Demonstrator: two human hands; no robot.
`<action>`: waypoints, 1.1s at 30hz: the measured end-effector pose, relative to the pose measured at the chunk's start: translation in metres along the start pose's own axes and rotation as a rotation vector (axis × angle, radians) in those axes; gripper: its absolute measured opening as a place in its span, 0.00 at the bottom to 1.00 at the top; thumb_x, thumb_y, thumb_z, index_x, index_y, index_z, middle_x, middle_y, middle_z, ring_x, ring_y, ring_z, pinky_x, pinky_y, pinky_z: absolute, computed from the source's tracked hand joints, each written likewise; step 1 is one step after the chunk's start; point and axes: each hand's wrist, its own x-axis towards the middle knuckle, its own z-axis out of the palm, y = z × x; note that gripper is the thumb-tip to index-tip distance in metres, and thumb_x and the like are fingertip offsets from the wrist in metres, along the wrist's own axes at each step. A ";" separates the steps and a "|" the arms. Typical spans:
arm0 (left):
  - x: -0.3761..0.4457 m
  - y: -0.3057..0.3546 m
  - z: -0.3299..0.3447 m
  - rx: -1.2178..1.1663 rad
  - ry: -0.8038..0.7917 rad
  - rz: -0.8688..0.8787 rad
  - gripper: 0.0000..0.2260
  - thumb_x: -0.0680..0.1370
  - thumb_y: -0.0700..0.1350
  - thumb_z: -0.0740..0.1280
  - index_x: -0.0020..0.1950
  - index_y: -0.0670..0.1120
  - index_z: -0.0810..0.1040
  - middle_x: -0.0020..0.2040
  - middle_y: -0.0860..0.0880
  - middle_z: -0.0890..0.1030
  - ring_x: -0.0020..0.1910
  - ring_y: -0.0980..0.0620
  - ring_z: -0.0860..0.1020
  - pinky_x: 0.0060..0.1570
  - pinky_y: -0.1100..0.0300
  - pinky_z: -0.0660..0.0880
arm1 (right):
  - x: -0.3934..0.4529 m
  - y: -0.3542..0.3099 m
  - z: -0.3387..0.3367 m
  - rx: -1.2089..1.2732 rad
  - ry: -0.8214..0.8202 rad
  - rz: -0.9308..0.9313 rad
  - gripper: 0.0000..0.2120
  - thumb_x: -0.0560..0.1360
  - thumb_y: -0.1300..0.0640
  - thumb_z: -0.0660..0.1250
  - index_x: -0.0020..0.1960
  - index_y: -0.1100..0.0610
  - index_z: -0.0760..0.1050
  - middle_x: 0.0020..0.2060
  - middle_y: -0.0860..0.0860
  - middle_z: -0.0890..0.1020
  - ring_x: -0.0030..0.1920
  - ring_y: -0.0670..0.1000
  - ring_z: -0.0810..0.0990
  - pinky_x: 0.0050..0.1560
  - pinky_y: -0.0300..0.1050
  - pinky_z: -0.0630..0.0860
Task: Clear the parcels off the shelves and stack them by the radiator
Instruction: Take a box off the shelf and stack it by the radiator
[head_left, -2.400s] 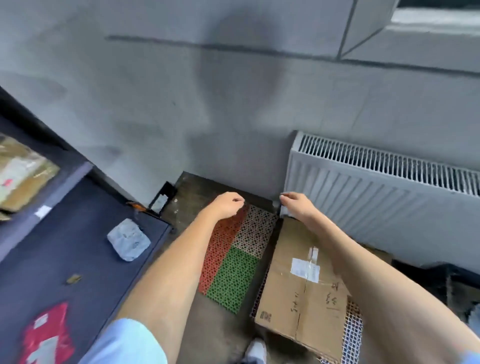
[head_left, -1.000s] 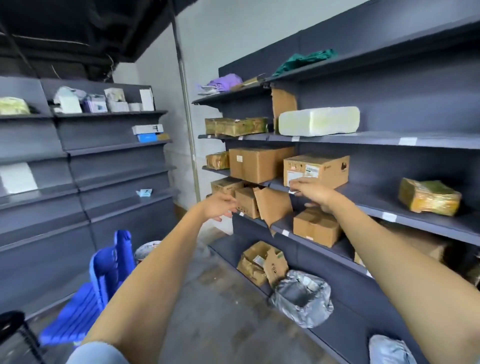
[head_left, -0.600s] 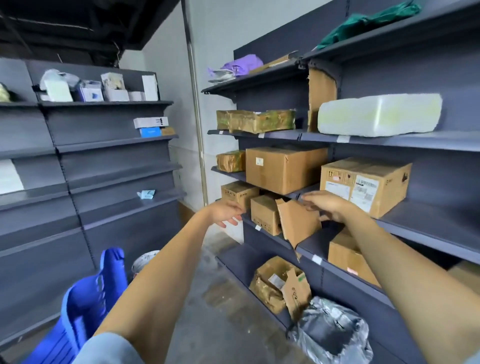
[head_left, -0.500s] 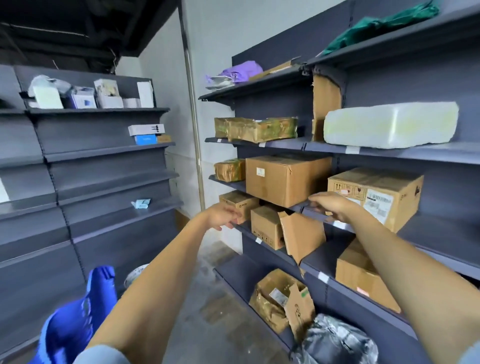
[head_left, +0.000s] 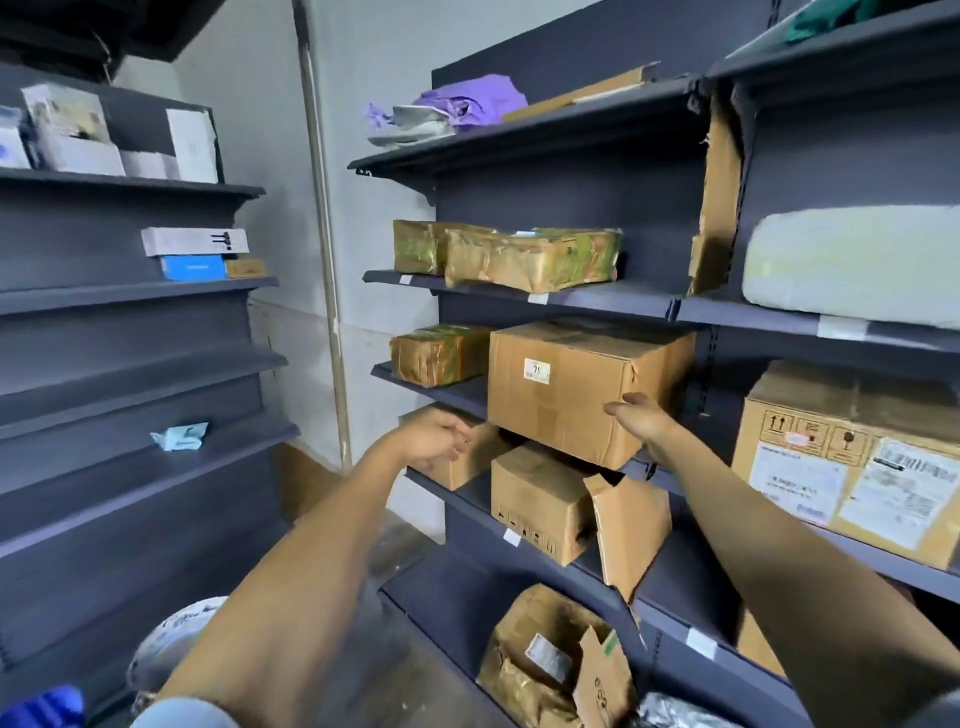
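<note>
Both hands are reaching toward the big cardboard box (head_left: 582, 387) that is sitting at the front edge of the middle shelf (head_left: 447, 395), its near lower corner already hanging out past that edge. The right hand (head_left: 641, 418) is meeting the box at its right front corner, fingers fairly straight and laid against the cardboard rather than curled round it, so it is holding nothing yet. The left hand (head_left: 434, 439) is hovering lower and to the left, in front of the small box (head_left: 467, 457) on the shelf below, fingers loosely bent and gripping nothing; whether it is touching that small box I cannot tell. The main risk, as I am judging it, is that one hand is pulling a wide box while the other is not yet under it: drawn further out, it may be tipping off the edge and dropping onto the torn box (head_left: 540, 501) and the loose cardboard flap (head_left: 631, 525) beneath. Its dented right side suggests soft walls, so a squeeze at the corner may be buckling rather than gripping. The taped parcel (head_left: 441, 353) is lying just beside the box on the same shelf and could be getting dragged along or knocked toward the left end.
</note>
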 end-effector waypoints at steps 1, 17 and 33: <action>0.016 -0.006 -0.010 0.009 -0.025 0.009 0.14 0.81 0.40 0.55 0.64 0.46 0.74 0.63 0.46 0.77 0.61 0.49 0.77 0.57 0.49 0.75 | 0.013 -0.003 0.007 0.019 0.023 0.011 0.28 0.79 0.53 0.60 0.75 0.57 0.56 0.73 0.56 0.62 0.72 0.58 0.62 0.70 0.51 0.61; 0.262 0.004 -0.021 -0.130 0.211 0.190 0.19 0.80 0.42 0.60 0.71 0.47 0.67 0.70 0.43 0.69 0.68 0.42 0.68 0.68 0.47 0.67 | 0.149 -0.012 0.020 0.203 0.488 0.001 0.26 0.80 0.50 0.53 0.74 0.61 0.57 0.72 0.58 0.65 0.72 0.58 0.64 0.71 0.49 0.60; 0.360 0.032 -0.026 -0.681 0.184 0.074 0.19 0.81 0.52 0.56 0.69 0.46 0.68 0.66 0.44 0.73 0.63 0.44 0.72 0.56 0.56 0.67 | 0.188 -0.001 0.035 0.230 0.759 0.084 0.23 0.80 0.47 0.52 0.65 0.61 0.72 0.63 0.60 0.76 0.63 0.60 0.73 0.60 0.50 0.68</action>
